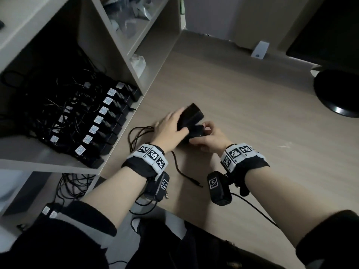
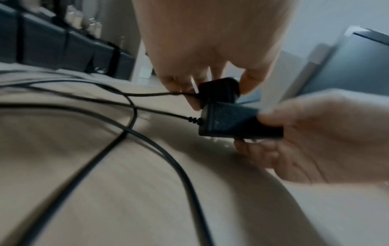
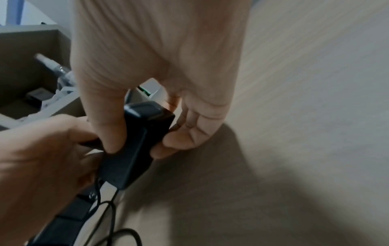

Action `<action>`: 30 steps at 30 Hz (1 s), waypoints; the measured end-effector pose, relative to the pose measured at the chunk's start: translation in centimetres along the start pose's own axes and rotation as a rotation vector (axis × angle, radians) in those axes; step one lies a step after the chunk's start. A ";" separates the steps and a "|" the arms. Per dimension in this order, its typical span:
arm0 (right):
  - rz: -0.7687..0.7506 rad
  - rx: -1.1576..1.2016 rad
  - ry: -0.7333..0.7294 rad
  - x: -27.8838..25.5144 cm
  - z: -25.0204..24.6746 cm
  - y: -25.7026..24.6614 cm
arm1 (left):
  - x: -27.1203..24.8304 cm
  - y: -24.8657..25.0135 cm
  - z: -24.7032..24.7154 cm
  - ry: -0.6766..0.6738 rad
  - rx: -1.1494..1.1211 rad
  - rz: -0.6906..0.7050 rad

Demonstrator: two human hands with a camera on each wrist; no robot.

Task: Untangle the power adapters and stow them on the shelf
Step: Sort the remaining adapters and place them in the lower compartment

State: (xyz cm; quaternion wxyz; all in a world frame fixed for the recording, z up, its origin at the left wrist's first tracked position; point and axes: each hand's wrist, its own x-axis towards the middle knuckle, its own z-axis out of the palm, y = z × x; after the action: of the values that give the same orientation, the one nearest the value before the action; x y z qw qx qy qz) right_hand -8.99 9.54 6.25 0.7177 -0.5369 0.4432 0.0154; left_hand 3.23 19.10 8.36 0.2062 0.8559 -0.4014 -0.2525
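Note:
Two black power adapters meet at the middle of the wooden table (image 1: 252,113). My left hand (image 1: 171,127) grips the upper adapter (image 1: 192,112), its fingers curled over the block (image 2: 219,88). Just right of it, my right hand (image 1: 209,137) holds the second adapter (image 1: 196,131) between thumb and fingers (image 3: 143,133). The second adapter (image 2: 231,121) sits right under the first one. Their thin black cables (image 2: 130,133) cross and loop on the table to the left (image 1: 138,136). A barrel plug (image 1: 195,183) lies between my wrists. The shelf (image 1: 64,167) on the left holds a row of several labelled adapters (image 1: 101,121).
A round black monitor base (image 1: 338,94) stands at the right edge, under a dark screen. A small white stand (image 1: 260,50) sits at the back. Upper shelf compartments hold pale packets (image 1: 138,63). More cables (image 1: 75,185) and labelled adapters (image 1: 49,211) hang below the shelf board.

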 end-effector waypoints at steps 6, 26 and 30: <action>0.057 0.116 -0.045 0.2 -0.2 0.2 | 0.0 0.5 0.3 -0.206 -0.111 0.064; 0.282 0.214 -0.104 -1.1 1.8 -1.0 | -6.8 -4.3 -0.4 0.065 0.054 0.030; 0.136 0.210 -0.004 -0.8 3.0 -0.3 | -10.2 -6.3 -1.1 0.082 0.253 -0.355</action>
State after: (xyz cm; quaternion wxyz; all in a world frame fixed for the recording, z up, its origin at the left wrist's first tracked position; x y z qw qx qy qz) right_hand -7.46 12.11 7.07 0.7682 -0.4277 0.4761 0.0186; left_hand 1.93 31.07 8.50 0.0658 0.9417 -0.2641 -0.1976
